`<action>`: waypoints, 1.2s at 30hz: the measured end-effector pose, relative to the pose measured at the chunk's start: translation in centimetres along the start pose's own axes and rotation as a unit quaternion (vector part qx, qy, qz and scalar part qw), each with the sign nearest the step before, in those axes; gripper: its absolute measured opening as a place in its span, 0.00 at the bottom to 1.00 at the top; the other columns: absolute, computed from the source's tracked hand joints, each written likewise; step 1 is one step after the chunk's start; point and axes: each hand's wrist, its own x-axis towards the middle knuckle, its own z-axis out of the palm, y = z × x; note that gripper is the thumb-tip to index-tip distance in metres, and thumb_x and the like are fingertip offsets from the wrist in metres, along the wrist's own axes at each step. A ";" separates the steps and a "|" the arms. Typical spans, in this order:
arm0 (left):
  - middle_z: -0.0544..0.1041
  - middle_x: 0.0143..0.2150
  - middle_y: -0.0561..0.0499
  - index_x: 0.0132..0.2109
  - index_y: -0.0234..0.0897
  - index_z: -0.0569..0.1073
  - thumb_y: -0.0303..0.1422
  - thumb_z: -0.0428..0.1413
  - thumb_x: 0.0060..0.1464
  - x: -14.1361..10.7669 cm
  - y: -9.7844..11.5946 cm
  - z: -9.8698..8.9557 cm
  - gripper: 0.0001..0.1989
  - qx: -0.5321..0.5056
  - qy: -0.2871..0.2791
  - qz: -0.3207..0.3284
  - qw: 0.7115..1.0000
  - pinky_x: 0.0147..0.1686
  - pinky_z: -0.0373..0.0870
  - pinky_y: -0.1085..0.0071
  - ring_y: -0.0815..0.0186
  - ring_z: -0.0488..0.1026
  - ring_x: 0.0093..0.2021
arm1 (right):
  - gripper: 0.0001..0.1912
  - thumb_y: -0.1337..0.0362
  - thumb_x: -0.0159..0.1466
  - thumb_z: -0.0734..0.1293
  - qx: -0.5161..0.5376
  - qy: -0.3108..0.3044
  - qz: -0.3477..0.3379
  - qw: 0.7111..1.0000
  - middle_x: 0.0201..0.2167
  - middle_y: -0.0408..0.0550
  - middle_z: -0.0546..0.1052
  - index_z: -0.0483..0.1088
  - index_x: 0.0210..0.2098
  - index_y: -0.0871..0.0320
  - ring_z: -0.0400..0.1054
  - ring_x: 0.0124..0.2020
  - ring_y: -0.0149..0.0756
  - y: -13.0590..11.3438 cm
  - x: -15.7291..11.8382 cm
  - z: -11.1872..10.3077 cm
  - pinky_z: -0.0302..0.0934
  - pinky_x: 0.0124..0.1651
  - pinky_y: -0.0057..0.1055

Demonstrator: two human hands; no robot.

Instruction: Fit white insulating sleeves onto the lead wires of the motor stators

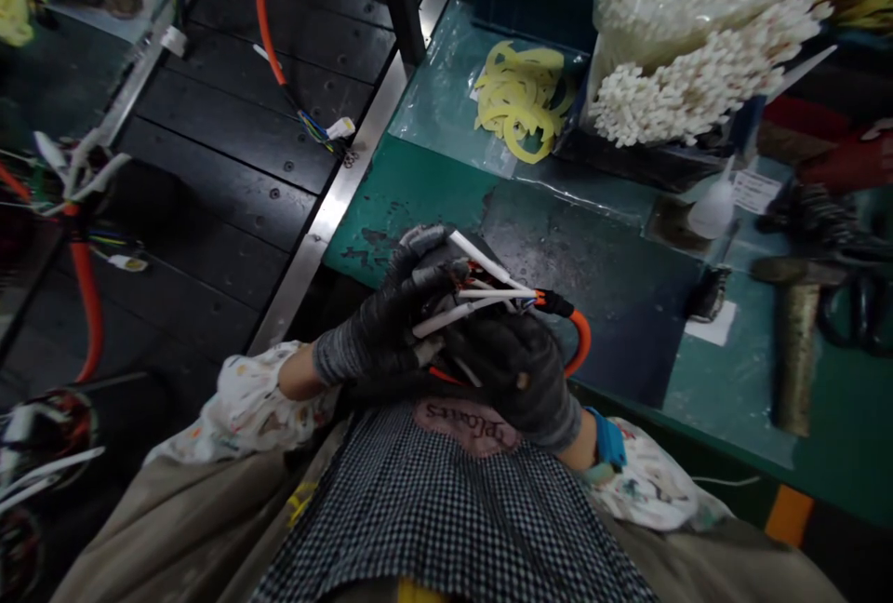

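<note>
Close to my apron, a dark, round motor part (474, 252) with copper winding showing lies between my two gloved hands. My left hand (391, 314) is closed round its left side, thumb and fingers near the copper. From the right, my right hand (520, 366) is closed over its near side; part of its grip is hidden. Several white-sleeved leads (481, 257) fan out across the top from the end of an orange cable (579, 342). That cable curves down past my right hand. My hands cover much of the motor part.
Yellow ring-shaped pieces (523, 100) and a bag of small white tubes (704, 73) sit at the bench's back. A hammer (799, 352) and scissors (861, 310) lie right. Left is a dark slatted conveyor (237, 138) with cabled motor parts (76, 426).
</note>
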 end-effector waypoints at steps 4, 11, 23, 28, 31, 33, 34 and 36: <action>0.54 0.87 0.35 0.87 0.48 0.51 0.34 0.61 0.73 0.2 -0.2 0.7 0.44 -0.009 0.017 0.042 0.999 0.84 0.53 0.28 0.38 0.52 0.88 | 0.12 0.68 0.79 0.71 -0.082 0.044 0.037 0.995 0.57 0.46 0.85 0.82 0.58 0.50 0.76 0.65 0.43 0.7 -0.5 -1.9 0.71 0.75 0.44; 0.69 0.80 0.37 0.83 0.37 0.57 0.29 0.57 0.70 2.1 1.7 1.0 0.39 0.048 -0.019 0.052 0.997 0.86 0.51 0.29 0.39 0.56 0.87 | 0.30 0.57 0.81 0.68 -0.044 -0.004 0.147 0.988 0.72 0.51 0.77 0.63 0.80 0.41 0.66 0.79 0.56 3.4 -0.4 -0.7 0.60 0.82 0.65; 0.66 0.82 0.37 0.82 0.40 0.58 0.33 0.55 0.71 2.1 0.9 0.2 0.37 0.074 -0.078 0.076 0.991 0.87 0.47 0.30 0.39 0.49 0.89 | 0.39 0.42 0.75 0.74 0.116 -0.012 0.219 0.969 0.70 0.59 0.77 0.65 0.79 0.45 0.75 0.68 0.67 5.0 0.1 -1.1 0.73 0.69 0.76; 0.67 0.81 0.38 0.85 0.40 0.53 0.36 0.54 0.72 2.2 1.0 0.3 0.40 0.069 -0.070 0.054 0.994 0.87 0.44 0.30 0.40 0.49 0.89 | 0.35 0.49 0.75 0.75 0.089 -0.008 0.241 0.966 0.67 0.56 0.79 0.67 0.78 0.44 0.77 0.64 0.62 4.3 0.0 -1.2 0.76 0.66 0.69; 0.68 0.81 0.38 0.84 0.42 0.55 0.40 0.53 0.76 1.8 0.9 1.0 0.36 0.041 -0.041 0.057 0.997 0.87 0.45 0.30 0.41 0.53 0.88 | 0.40 0.50 0.75 0.75 0.042 -0.001 0.244 0.969 0.69 0.56 0.79 0.61 0.82 0.41 0.78 0.63 0.62 3.5 -0.2 -1.2 0.78 0.64 0.67; 0.66 0.81 0.35 0.83 0.42 0.58 0.44 0.55 0.77 1.2 0.7 2.2 0.35 0.013 0.024 0.044 0.999 0.86 0.49 0.31 0.40 0.58 0.86 | 0.42 0.51 0.75 0.75 -0.004 0.011 0.234 0.972 0.71 0.56 0.77 0.58 0.83 0.39 0.78 0.61 0.60 2.7 -0.6 -1.1 0.79 0.61 0.63; 0.64 0.82 0.34 0.83 0.42 0.59 0.45 0.57 0.77 0.8 0.7 2.9 0.36 0.001 0.064 0.030 0.997 0.86 0.52 0.31 0.40 0.59 0.85 | 0.42 0.53 0.75 0.75 -0.027 0.010 0.223 0.974 0.73 0.56 0.75 0.58 0.83 0.37 0.77 0.62 0.60 2.3 -1.0 -1.0 0.79 0.61 0.62; 0.57 0.85 0.33 0.84 0.43 0.57 0.49 0.62 0.74 -0.1 0.6 4.5 0.42 -0.008 0.129 0.007 0.992 0.84 0.56 0.30 0.37 0.56 0.86 | 0.38 0.58 0.75 0.75 -0.077 -0.007 0.185 0.980 0.77 0.54 0.72 0.63 0.79 0.34 0.75 0.65 0.60 1.6 -1.7 -0.7 0.77 0.64 0.62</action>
